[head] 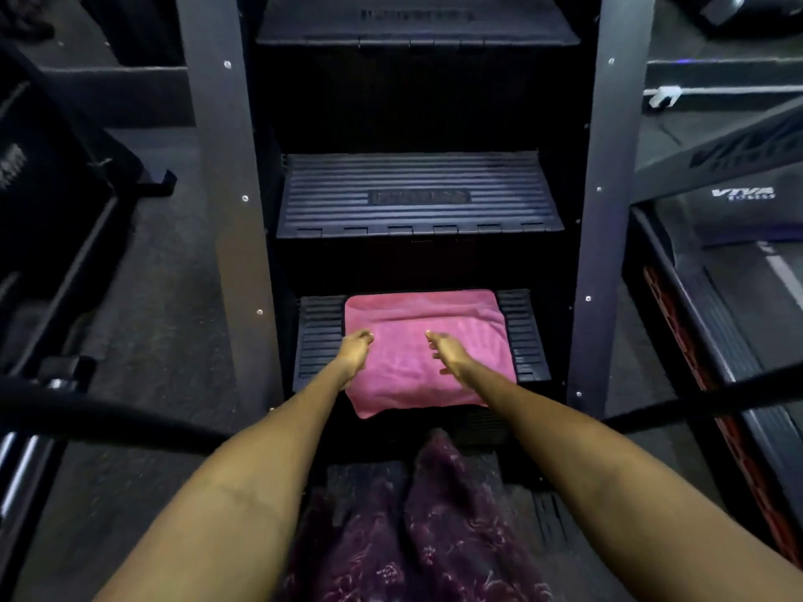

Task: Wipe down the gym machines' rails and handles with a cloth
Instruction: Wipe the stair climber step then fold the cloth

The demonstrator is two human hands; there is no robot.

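Both sets of fingers are loosely curled rather than clenched. On my left hand (355,350) the fingers bend down onto the near-left part of the pink cloth (428,354); whether they pinch the fabric or only press on it I cannot tell. On my right hand (449,351) the fingers are spread a little and hooked downward, their tips at or just above the middle of the cloth; contact is unclear from this angle, and I see nothing gripped between them.

My two bare forearms run from the bottom corners of the view up to the hands, narrowing toward each other over the cloth.

That cloth lies flat and spread across the lowest ribbed step (523,336) of a dark stair-climbing machine, covering most of its middle, with bare ribbed strips showing left and right. Its near edge hangs slightly over the front lip of the step. A second ribbed step (417,195) sits above it, carrying a blurred label, and a third step (417,19) is at the top of the view.

Two grey uprights, the left rail (226,189) and right rail (608,189), frame the steps, each dotted with small bolts. Below my arms is dark patterned maroon clothing (417,536). A treadmill (738,197) with white lettering stands to the right, and a black tube (108,421) crosses the lower left.
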